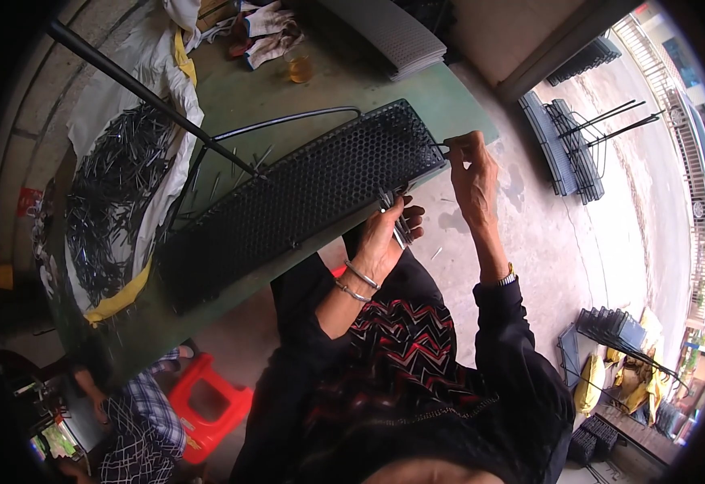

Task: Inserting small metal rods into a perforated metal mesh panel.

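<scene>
A long black perforated metal shelf [312,181] lies slanted on the green table, with a bent black rod [288,117] along its far side. My right hand [475,181] is closed in a pinch at the shelf's right end. From its fingertips a thin dark strip [439,146] reaches to the shelf's edge; its far tip is hard to make out. Just below the near edge, my left hand [380,242] is curled palm up around several short metal strips [401,228]. Bracelets circle that wrist.
A white sack [187,105] full of dark metal strips [110,194] lies at left. Loose strips [223,173], gloves [276,36], a glass of amber liquid [299,68] and stacked grey panels [389,36] share the table [457,101]. A red stool [207,407] and another person's plaid clothing [146,419] are lower left.
</scene>
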{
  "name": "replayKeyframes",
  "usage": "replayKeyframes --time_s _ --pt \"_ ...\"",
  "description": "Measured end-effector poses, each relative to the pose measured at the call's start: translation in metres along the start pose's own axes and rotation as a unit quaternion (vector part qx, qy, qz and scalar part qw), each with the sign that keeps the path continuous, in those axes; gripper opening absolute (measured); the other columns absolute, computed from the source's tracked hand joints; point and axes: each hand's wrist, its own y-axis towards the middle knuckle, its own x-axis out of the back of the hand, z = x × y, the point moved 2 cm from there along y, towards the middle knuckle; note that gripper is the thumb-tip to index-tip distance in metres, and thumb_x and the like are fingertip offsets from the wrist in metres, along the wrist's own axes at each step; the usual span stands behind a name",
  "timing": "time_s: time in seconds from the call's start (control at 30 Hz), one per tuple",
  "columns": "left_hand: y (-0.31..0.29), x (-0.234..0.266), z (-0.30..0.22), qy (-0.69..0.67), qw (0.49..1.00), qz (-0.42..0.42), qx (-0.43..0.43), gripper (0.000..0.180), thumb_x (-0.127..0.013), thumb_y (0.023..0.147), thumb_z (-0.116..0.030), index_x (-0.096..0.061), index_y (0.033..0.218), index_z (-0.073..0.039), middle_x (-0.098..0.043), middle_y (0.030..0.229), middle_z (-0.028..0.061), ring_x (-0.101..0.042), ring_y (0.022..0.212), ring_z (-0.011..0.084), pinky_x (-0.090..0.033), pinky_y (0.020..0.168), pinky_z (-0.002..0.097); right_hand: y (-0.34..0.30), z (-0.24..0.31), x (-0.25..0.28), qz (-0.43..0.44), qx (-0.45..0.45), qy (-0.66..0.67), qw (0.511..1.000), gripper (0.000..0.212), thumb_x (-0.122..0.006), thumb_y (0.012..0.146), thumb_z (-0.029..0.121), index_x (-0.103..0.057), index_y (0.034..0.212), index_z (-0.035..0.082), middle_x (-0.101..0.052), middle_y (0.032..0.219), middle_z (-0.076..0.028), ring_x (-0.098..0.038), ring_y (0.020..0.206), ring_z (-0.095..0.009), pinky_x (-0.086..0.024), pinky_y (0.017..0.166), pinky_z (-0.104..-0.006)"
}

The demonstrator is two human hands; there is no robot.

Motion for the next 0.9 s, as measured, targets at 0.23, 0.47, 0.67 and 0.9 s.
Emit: replayKeyframes --time_s 0.23,0.47,0.67,0.9 --pt "-0.004 0.007 0.001 0.015 0.999 0.046 0.007 0.026 -0.057 0.093 -0.028 -0.058 0.104 -0.005 -0.055 0.076 0.0028 -0.046 0.062 0.0094 -0.037 0.053 0.0225 0.007 -0.001 -0.008 0.035 0.04 -0.076 0.996 0.004 -0.055 0.087 0.008 -0.054 0.089 0.006 -0.064 0.078 -0.011 -0.062 0.069 -0.024 -0.047 0.062 -0.0347" --pt "-0.01 0.003 0.002 0.055 0.995 0.068 -0.037 0.023 -0.058 0.093 -0.026 -0.057 0.1 -0.004 -0.053 0.073 0.0016 -0.036 0.058 0.0049 -0.026 0.049 0.0183 0.016 -0.005 -0.015 0.056 0.042 -0.174 0.982 0.007 -0.057 0.086 0.016 -0.06 0.088 0.01 -0.057 0.08 -0.01 -0.058 0.071 -0.029 -0.045 0.064 -0.0383" --pt "-0.009 0.002 0.004 0.055 0.994 0.061 -0.068 0.018 -0.057 0.093 -0.022 -0.056 0.095 -0.004 -0.059 0.078 0.0052 -0.038 0.058 0.0052 -0.027 0.048 0.0187 0.018 -0.006 -0.021 0.049 0.079 -0.171 0.981 0.007 -0.058 0.085 0.017 -0.062 0.088 0.011 -0.056 0.081 -0.009 -0.058 0.072 -0.028 -0.045 0.064 -0.0373" --pt "-0.013 0.0 0.002 0.063 0.992 0.059 -0.087 0.015 -0.057 0.093 -0.02 -0.057 0.096 -0.005 -0.064 0.086 0.0097 -0.043 0.06 0.0045 -0.029 0.048 0.0173 0.004 -0.007 -0.016 0.062 0.062 -0.182 0.979 0.012 -0.062 0.085 0.019 -0.067 0.093 0.011 -0.059 0.082 -0.009 -0.059 0.072 -0.028 -0.046 0.063 -0.0367"
